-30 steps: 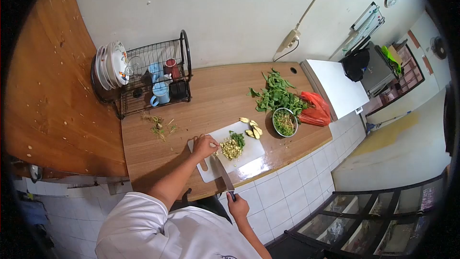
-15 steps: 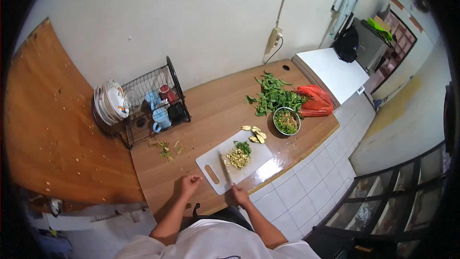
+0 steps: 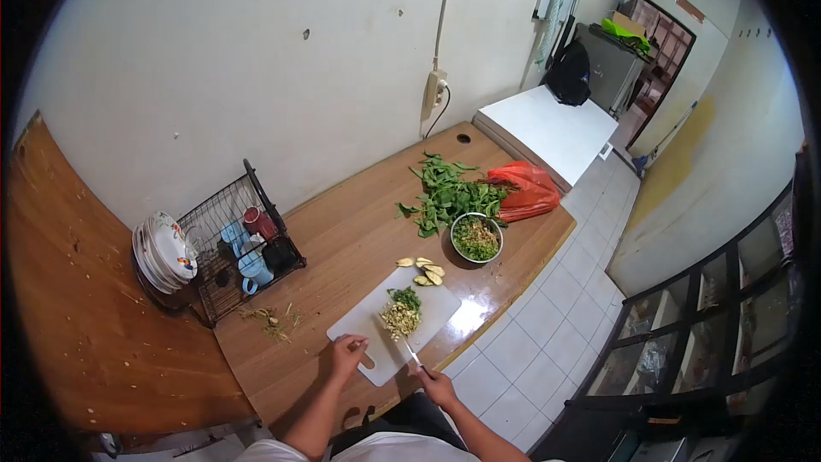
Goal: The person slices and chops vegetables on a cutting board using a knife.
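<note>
On the wooden table lies a white cutting board [image 3: 349,322] with a slot handle at its near left. A pile of chopped pale vegetable [image 3: 398,322] sits on it beside chopped green leaves [image 3: 405,297]. My right hand [image 3: 439,387] grips a knife [image 3: 414,356] by its handle at the board's near edge, the blade pointing at the pile. My left hand [image 3: 349,354] is at the board's left end by the slot, fingers curled together; what they hold, if anything, is hidden. Several cut eggplant pieces [image 3: 430,272] rest at the board's far edge.
Beyond the board stand a bowl of chopped vegetables [image 3: 476,238], leafy greens [image 3: 449,192] and a red plastic bag [image 3: 526,190]. Left, a black dish rack [image 3: 275,205] holds cups and plates [image 3: 162,252]. Vegetable scraps [image 3: 275,322] lie near it. The table's edge [image 3: 505,315] borders a tiled floor.
My view has turned, shifting the scene left and down. My left hand has come from beside the board to its left end. The knife has shifted from the pile's left side toward its near side.
</note>
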The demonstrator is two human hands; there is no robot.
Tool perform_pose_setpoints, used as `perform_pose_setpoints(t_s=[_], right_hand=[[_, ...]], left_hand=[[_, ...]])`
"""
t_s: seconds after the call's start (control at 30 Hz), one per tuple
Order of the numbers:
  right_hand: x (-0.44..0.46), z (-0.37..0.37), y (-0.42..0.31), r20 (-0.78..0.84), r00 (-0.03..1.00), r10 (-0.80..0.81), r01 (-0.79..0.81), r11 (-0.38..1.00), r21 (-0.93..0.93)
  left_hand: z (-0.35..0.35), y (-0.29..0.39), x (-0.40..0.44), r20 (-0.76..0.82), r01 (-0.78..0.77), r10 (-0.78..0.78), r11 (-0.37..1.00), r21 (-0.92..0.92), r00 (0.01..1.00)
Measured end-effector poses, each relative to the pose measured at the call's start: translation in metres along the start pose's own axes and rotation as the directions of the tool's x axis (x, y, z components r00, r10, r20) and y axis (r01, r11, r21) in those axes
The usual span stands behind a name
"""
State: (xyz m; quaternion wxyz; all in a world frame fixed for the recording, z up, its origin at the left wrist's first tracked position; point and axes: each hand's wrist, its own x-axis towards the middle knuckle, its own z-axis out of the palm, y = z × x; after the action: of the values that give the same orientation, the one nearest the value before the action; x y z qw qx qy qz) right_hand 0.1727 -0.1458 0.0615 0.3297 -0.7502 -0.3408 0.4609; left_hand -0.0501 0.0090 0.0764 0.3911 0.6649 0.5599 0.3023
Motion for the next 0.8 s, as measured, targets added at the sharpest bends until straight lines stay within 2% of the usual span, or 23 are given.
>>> perform_pose_setpoints(t_s=[0.07, 0.1, 0.13, 0.2, 0.27, 0.3, 0.37, 0.4, 0.43, 0.47, 0.5, 0.57, 0.63, 0.67, 0.7, 0.73, 0.77, 0.8], right_hand=[[0.001, -0.008, 0.007, -0.015, 0.998, 0.068, -0.068, 0.997, 0.025], [-0.002, -0.012, 0.013, -0.032, 0.99, 0.136, -0.135, 0.99, 0.045], [0.0, -0.012, 0.024, -0.042, 0.99, 0.134, -0.127, 0.984, 0.125], [0.001, -0.021, 0.032, -0.023, 0.982, 0.189, -0.187, 0.98, 0.072], [0.004, -0.03, 0.036, -0.019, 0.972, 0.235, -0.235, 0.972, 0.021], [0.004, -0.033, 0.038, 0.02, 0.967, 0.255, -0.255, 0.967, 0.019], [0.006, -0.042, 0.04, 0.053, 0.961, 0.27, -0.271, 0.963, 0.009], [0.007, -0.046, 0.04, 0.084, 0.953, 0.29, -0.289, 0.957, -0.026], [0.005, -0.05, 0.04, 0.115, 0.944, 0.31, -0.304, 0.95, -0.063], [0.001, -0.052, 0.039, 0.022, 0.99, 0.142, -0.141, 0.989, -0.032], [0.001, -0.054, 0.035, 0.006, 0.995, 0.103, -0.103, 0.994, -0.025], [0.003, -0.067, 0.032, 0.088, 0.98, 0.181, -0.175, 0.982, -0.073], [0.018, -0.07, 0.047, 0.111, 0.984, 0.141, -0.135, 0.989, -0.059], [0.02, -0.07, 0.06, 0.126, 0.985, 0.116, -0.112, 0.993, -0.037], [0.015, -0.084, 0.03, 0.184, 0.971, 0.153, -0.154, 0.988, -0.013], [0.021, -0.083, 0.041, 0.184, 0.979, 0.092, -0.087, 0.996, -0.032], [0.031, -0.08, 0.051, 0.188, 0.982, 0.027, -0.018, 0.999, -0.048], [0.039, -0.08, 0.056, 0.217, 0.976, -0.001, 0.015, 0.998, -0.06]], left_hand=[[0.045, -0.03, 0.04, -0.066, -0.067, 0.067, 0.998, 0.006, 0.996], [0.055, -0.018, 0.055, -0.067, -0.062, 0.058, 0.997, -0.049, 0.996], [0.066, -0.005, 0.077, -0.068, -0.056, 0.049, 0.993, -0.103, 0.996], [0.083, 0.023, 0.122, -0.006, -0.045, 0.045, 0.999, 0.016, 0.999], [0.107, 0.03, 0.168, 0.005, -0.196, 0.196, 0.975, 0.103, 0.981], [0.11, 0.047, 0.182, 0.01, -0.199, 0.199, 0.975, 0.101, 0.98], [0.113, 0.085, 0.198, 0.101, -0.31, 0.293, 0.908, 0.283, 0.951], [0.117, 0.088, 0.205, 0.168, -0.291, 0.244, 0.883, 0.37, 0.955], [0.124, 0.079, 0.211, 0.162, -0.288, 0.244, 0.886, 0.364, 0.956], [0.13, 0.069, 0.217, 0.161, -0.271, 0.224, 0.878, 0.394, 0.961], [0.134, 0.072, 0.219, 0.157, -0.252, 0.204, 0.869, 0.425, 0.966], [0.134, 0.074, 0.218, 0.084, -0.178, 0.157, 0.877, 0.445, 0.984], [0.128, 0.055, 0.212, -0.056, -0.079, 0.105, 0.936, 0.342, 0.993], [0.126, 0.044, 0.207, -0.085, -0.041, 0.076, 0.936, 0.35, 0.993], [0.124, 0.035, 0.199, -0.217, 0.042, 0.015, 0.965, 0.257, 0.976], [0.117, 0.027, 0.183, -0.344, 0.115, -0.054, 0.98, 0.159, 0.937], [0.109, 0.017, 0.16, -0.378, 0.164, -0.091, 0.972, 0.166, 0.921], [0.101, 0.01, 0.136, -0.413, 0.235, -0.177, 0.968, 0.093, 0.893]])
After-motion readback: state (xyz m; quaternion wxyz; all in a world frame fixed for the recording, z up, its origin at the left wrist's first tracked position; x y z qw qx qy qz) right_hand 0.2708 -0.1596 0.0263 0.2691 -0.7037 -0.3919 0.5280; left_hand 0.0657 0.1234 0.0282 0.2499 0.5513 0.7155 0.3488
